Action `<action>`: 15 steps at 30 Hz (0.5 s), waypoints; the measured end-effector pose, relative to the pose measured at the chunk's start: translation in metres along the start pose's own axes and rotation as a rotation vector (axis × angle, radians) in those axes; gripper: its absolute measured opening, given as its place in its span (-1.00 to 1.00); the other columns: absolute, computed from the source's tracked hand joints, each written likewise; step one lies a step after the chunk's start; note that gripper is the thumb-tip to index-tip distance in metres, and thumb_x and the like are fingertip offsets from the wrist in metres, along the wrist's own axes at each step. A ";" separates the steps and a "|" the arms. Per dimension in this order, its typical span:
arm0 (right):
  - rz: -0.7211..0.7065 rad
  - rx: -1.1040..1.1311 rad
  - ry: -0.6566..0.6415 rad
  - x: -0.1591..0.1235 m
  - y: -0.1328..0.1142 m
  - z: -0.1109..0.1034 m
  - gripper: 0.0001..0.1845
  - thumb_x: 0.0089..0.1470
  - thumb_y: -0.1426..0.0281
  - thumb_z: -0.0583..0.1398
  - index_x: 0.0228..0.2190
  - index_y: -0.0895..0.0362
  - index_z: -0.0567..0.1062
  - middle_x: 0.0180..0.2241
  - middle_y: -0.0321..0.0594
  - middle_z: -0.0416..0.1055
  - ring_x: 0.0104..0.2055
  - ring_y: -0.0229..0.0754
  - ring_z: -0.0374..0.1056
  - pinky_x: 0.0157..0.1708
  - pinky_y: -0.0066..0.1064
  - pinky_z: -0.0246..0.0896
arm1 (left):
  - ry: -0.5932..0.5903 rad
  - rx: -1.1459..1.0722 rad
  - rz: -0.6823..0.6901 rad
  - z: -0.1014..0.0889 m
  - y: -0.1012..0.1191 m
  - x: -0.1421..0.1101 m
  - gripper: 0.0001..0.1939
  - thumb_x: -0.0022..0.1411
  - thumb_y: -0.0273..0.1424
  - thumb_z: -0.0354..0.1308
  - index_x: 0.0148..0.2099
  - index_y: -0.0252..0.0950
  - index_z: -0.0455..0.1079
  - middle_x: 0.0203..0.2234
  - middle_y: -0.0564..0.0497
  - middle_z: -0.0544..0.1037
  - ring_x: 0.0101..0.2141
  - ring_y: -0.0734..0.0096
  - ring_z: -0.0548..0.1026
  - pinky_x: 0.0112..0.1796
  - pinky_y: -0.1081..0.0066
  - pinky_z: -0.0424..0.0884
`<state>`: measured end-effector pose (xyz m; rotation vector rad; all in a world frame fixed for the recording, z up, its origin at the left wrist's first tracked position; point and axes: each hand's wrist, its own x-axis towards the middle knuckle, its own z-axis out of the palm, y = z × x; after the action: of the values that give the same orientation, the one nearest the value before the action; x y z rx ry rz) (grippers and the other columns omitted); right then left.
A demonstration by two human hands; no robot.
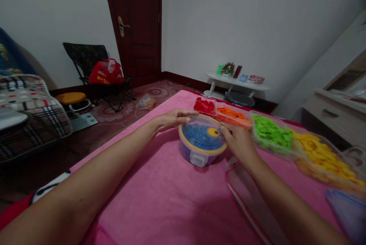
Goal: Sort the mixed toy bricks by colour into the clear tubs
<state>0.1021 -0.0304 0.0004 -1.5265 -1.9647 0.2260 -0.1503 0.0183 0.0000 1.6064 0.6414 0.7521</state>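
Note:
A round clear container (201,141) with a yellow-rimmed lid, a yellow knob and blue pieces inside stands on the pink cloth (160,195). My left hand (171,118) lies on its far left rim with the fingers stretched along the edge. My right hand (239,140) presses against its right side, fingers curled on the lid's rim. Both hands touch the container at once.
Behind the container lie a row of clear boxes: red pieces (205,105), orange (233,116), green (270,132), yellow (326,157). A flat clear lid with red trim (243,195) lies under my right forearm. A folding chair (94,71), door (137,24) and low white table (237,83) stand beyond.

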 end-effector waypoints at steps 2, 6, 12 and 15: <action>0.022 -0.083 -0.015 0.000 -0.003 -0.003 -0.61 0.14 0.34 0.00 -0.16 0.11 0.57 -0.26 -0.11 0.56 -0.22 -0.06 0.44 -0.22 -0.35 0.26 | 0.012 0.217 0.008 -0.001 0.008 0.002 -0.52 0.18 -0.35 0.14 0.15 -0.34 0.31 0.08 -0.18 0.40 0.04 0.20 0.39 0.04 0.23 0.27; 0.038 -0.185 -0.061 0.000 -0.012 -0.009 -0.62 0.16 0.34 -0.01 -0.16 0.09 0.56 -0.24 -0.10 0.55 -0.18 -0.06 0.43 -0.20 -0.36 0.22 | 0.158 0.808 0.107 0.015 0.029 0.005 -0.66 0.19 -0.42 0.06 0.00 -0.32 0.45 0.09 -0.15 0.39 0.08 0.23 0.34 0.07 0.28 0.22; 0.087 -0.065 -0.067 -0.001 -0.003 -0.002 -0.60 0.18 0.31 -0.05 -0.11 0.14 0.49 -0.13 -0.06 0.50 -0.08 -0.06 0.38 -0.07 -0.28 0.18 | 0.134 1.169 0.171 0.061 0.036 0.000 -0.23 0.09 0.12 0.02 0.25 -0.15 0.17 0.22 -0.12 0.21 0.19 0.05 0.17 0.13 0.11 0.10; 0.117 0.303 -0.069 -0.003 0.008 0.015 -0.52 0.22 0.21 -0.11 -0.07 0.18 0.44 -0.04 -0.06 0.44 -0.02 -0.09 0.34 0.00 -0.24 0.17 | 0.101 1.244 0.105 0.070 0.032 -0.002 -0.10 -0.04 0.26 -0.02 0.27 -0.07 0.12 0.27 -0.13 0.09 0.21 -0.11 0.09 0.10 -0.04 0.09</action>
<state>0.1005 -0.0269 -0.0168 -1.4494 -1.7975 0.6048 -0.0977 -0.0330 0.0243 2.7439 1.2352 0.4973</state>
